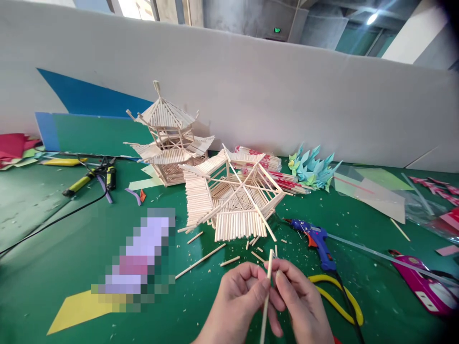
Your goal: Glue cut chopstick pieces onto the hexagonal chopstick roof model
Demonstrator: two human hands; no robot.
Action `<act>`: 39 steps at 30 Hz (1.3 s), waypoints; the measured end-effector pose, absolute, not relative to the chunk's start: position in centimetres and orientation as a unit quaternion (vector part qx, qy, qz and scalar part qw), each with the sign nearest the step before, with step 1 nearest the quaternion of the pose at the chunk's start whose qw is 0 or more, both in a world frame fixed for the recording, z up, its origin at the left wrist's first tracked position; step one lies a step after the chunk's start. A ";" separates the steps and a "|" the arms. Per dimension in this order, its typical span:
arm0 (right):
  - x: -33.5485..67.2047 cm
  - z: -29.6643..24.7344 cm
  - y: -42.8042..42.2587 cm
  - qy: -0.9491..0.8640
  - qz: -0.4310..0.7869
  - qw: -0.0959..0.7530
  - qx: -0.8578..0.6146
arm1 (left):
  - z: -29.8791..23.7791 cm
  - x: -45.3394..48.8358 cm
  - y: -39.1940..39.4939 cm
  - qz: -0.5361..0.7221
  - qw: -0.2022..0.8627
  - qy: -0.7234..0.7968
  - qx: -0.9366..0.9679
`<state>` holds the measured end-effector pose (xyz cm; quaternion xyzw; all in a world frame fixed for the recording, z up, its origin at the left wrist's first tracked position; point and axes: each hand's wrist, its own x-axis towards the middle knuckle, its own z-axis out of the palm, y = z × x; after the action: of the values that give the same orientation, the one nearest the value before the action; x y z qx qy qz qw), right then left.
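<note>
Near the bottom of the head view, my left hand [236,298] pinches a thin round wooden stick [264,315], tilted upright, between thumb and fingers. My right hand [301,298] is closed close beside the stick's upper part, thumb against fingers. Whether its fingertips grip the stick or a small clear bit there, I cannot make out. Just beyond both hands stands a partly roofed pavilion frame [242,184] of wooden sticks, its front side [240,227] covered with short sticks laid side by side. Cut stick pieces [229,261] lie in front of it.
A finished-looking stick pagoda [168,114] stands behind left. To the right lie a blue glue gun [324,253], a yellow-handled tool [355,306] and a magenta device [426,286]. Pliers [107,172], paper flowers [313,167] and bundled sticks [287,181] sit farther back.
</note>
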<state>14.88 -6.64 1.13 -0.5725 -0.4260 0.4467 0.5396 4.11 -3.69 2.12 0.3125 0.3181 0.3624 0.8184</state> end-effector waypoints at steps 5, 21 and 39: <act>15.4 2.0 -5.1 -0.470 0.446 0.504 -0.571 | 1.7 4.6 -4.0 0.355 0.826 0.312 0.307; 17.8 2.0 -3.1 -0.561 0.258 0.464 -0.635 | 1.2 5.1 -2.7 0.343 0.805 0.402 0.270; 17.4 1.7 -2.7 -0.556 0.288 0.465 -0.626 | 1.1 6.1 -2.0 0.340 0.816 0.355 0.303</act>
<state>17.40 -2.71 1.72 -0.6260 -0.5557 0.2884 0.4650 6.12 -2.05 1.09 0.3035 0.3553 0.3401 0.8161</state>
